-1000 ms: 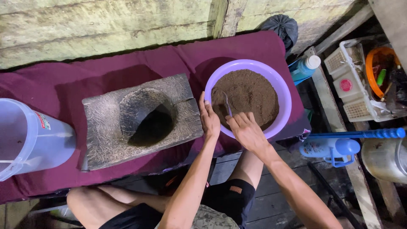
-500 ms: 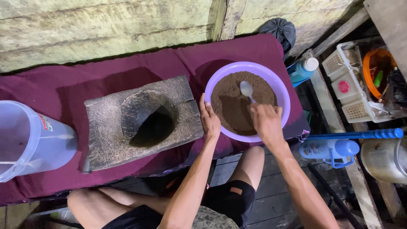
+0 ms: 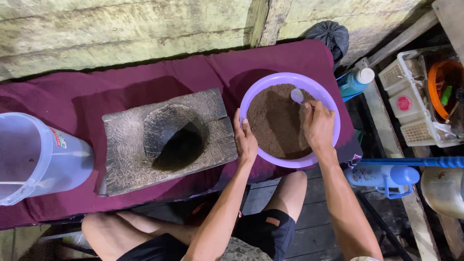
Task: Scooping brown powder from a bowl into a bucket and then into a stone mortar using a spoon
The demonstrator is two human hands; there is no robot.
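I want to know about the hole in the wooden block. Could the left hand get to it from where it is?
Probably yes. The left hand rests on the purple bowl's rim, right beside the wooden block. Nothing lies between it and the hollow, which is open on top.

Open cloth (image 3: 145, 82) behind wood mortar (image 3: 164, 140); jug (image 3: 34, 154) blocks L, basin (image 3: 290, 79) R.

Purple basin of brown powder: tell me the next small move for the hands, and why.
Probably dip the spoon down into the brown powder and scoop. The right hand holds it with its bowl just above the powder at the far side, and the left hand steadies the rim of the purple basin.
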